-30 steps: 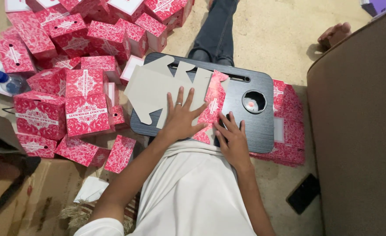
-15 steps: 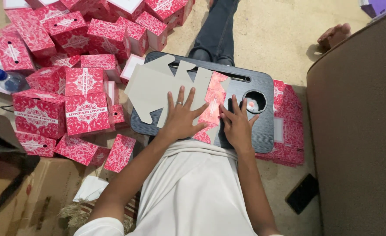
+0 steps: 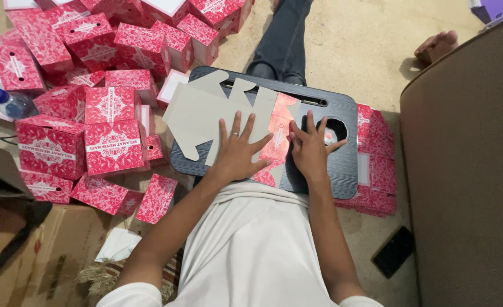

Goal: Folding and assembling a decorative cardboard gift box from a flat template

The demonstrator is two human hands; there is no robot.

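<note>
— What are the hands doing?
— Both lie open and flat, fingers spread. The left hand (image 3: 237, 149) presses on the unfolded carton blank (image 3: 229, 122); the right hand (image 3: 309, 149) presses its pink printed end.
— How does the blank lie?
— Flat on the black lap tray (image 3: 348, 165), long axis running left to right. Its grey, matte inner side faces up and its tabbed end juts past the tray's left edge.
— Materials?
— Thin die-cut cardboard with notched flaps; the tray is dark wood-grain with a round hole (image 3: 334, 132) near its right edge.
— Around it?
— Folded pink patterned boxes (image 3: 112, 136) piled left, flat pink stacks (image 3: 376, 196) under the right edge.
</note>
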